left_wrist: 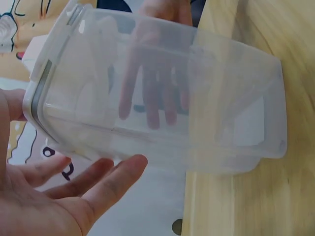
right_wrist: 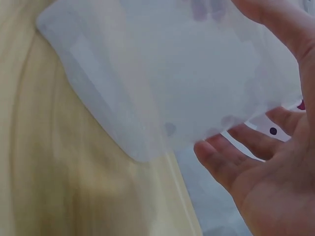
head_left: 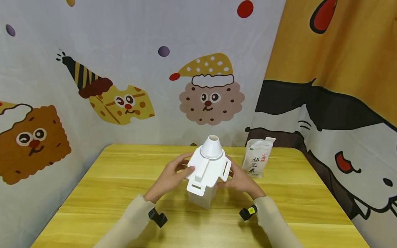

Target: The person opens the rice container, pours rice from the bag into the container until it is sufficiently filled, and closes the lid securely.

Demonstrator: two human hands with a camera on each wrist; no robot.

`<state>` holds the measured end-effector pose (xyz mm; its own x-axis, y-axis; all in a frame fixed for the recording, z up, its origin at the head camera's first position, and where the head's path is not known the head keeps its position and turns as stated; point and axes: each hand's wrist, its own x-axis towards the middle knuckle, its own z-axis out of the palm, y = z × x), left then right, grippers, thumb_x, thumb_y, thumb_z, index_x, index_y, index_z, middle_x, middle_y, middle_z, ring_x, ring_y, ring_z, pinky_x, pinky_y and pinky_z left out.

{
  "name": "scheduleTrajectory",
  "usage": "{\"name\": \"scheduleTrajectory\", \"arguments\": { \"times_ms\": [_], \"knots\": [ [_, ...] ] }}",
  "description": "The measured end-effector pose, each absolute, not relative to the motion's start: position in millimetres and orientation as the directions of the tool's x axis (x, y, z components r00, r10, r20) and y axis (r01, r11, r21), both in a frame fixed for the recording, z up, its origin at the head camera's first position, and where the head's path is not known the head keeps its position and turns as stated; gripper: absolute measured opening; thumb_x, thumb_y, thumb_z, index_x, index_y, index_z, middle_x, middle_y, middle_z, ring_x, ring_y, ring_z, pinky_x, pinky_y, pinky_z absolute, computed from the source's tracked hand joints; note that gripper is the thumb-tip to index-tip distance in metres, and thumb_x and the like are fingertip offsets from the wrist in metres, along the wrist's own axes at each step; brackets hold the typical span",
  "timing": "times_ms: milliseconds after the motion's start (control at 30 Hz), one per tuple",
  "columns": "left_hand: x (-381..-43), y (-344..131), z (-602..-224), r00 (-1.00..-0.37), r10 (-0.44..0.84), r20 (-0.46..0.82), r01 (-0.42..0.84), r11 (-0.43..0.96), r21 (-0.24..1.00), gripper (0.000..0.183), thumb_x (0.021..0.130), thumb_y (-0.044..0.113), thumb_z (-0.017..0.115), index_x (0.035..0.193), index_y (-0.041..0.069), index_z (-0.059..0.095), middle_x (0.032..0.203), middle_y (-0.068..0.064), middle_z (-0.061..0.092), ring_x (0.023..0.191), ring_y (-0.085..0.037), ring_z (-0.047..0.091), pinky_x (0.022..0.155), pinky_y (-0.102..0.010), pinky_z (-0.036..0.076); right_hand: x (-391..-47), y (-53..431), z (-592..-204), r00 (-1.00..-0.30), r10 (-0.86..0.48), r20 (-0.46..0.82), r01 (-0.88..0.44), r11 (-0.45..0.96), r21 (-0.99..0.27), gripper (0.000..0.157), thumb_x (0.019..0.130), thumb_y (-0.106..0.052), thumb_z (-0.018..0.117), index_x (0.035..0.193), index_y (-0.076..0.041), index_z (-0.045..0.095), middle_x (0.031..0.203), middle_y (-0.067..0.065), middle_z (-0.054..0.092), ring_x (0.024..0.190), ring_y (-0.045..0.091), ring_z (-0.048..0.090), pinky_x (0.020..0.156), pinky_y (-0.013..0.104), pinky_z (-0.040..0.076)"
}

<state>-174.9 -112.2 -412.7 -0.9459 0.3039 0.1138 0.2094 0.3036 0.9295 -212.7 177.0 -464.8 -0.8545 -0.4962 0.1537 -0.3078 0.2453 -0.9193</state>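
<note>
Most of translucent container (head_left: 201, 198) hidden under white lid (head_left: 214, 174) in head view; fingertips of right hand (head_left: 241, 179) largely out of sight behind lid; lid cut off in right wrist view; whether base touches counter (head_left: 124, 193), hard to tell; container sits between hands, left hand (head_left: 170, 175) gripping left side, thumb on lid edge; right hand gripping opposite side; printed bag (head_left: 258, 158) beyond right hand.

Container (head_left: 207, 172): head view above, wrist views close
</note>
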Motion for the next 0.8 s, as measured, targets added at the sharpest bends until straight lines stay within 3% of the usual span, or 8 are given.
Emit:
{"name": "scheduleTrajectory", "arguments": {
  "times_ms": [167,433,567,800],
  "knots": [
    [-168.0,-105.3,-411.7,-0.956,0.254,0.146,0.220,0.296,0.929,0.050,0.099,0.022,0.070,0.146,0.020,0.055,0.129,-0.011,0.066,0.114,-0.026,0.066,0.101,-0.044,0.055,-221.3,181.3,-463.6,-0.815,-0.562,0.139,-0.310,0.220,-0.925,0.112,0.070,-0.015,0.096,0.159,-0.030,0.029,0.153,0.003,0.048,0.138,0.027,0.049,0.116,0.053,0.040],
    [-151.2,-92.8,-409.6,-0.975,0.168,0.147,0.194,0.309,0.931,0.049,0.096,0.020,0.074,0.140,0.020,0.055,0.116,-0.013,0.069,0.106,-0.028,0.070,0.081,-0.037,0.061,-231.7,186.7,-459.6,-0.716,-0.686,0.132,-0.288,0.118,-0.950,0.103,0.074,-0.004,0.090,0.157,-0.015,0.031,0.147,0.011,0.051,0.131,0.019,0.054,0.111,0.030,0.046],
    [-149.0,-90.5,-409.8,-0.977,0.156,0.145,0.189,0.317,0.929,0.050,0.095,0.023,0.075,0.141,0.021,0.054,0.116,-0.013,0.069,0.106,-0.027,0.071,0.080,-0.037,0.061,-231.6,188.9,-458.3,-0.711,-0.692,0.125,-0.285,0.121,-0.951,0.096,0.075,-0.005,0.089,0.154,-0.010,0.035,0.145,0.012,0.052,0.129,0.017,0.055,0.110,0.028,0.047],
    [-157.3,-94.6,-411.4,-0.983,0.157,0.092,0.135,0.295,0.946,0.048,0.097,0.028,0.072,0.141,0.020,0.056,0.120,-0.013,0.068,0.107,-0.027,0.069,0.078,-0.041,0.062,-223.6,192.8,-458.0,-0.742,-0.655,0.144,-0.353,0.198,-0.914,0.099,0.078,-0.009,0.088,0.158,-0.016,0.031,0.156,0.010,0.045,0.137,0.018,0.049,0.116,0.032,0.043]
  ]
}}
